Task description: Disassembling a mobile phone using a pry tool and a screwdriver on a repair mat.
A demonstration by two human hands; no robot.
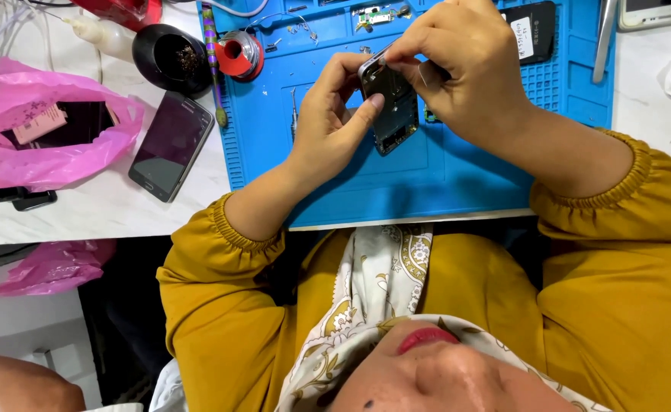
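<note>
My left hand (328,126) grips a small opened phone (393,114) with its back cover off and dark inner parts showing; the thumb presses on its left edge. My right hand (465,72) pinches the phone's upper end with fingertips closed on it; whether a small tool sits between the fingers I cannot tell. Both hands hover just above a blue work mat (442,175). Mustard-yellow sleeves cover both forearms.
A dark smartphone (171,145) lies left of the mat, beside a pink plastic bag (15,107). A black cup (169,57) and a red-and-silver roll (238,55) stand at the back. A black flat part (534,30), tweezers (602,38) and a white phone (659,11) lie at back right. Another person's arm (15,385) shows at bottom left.
</note>
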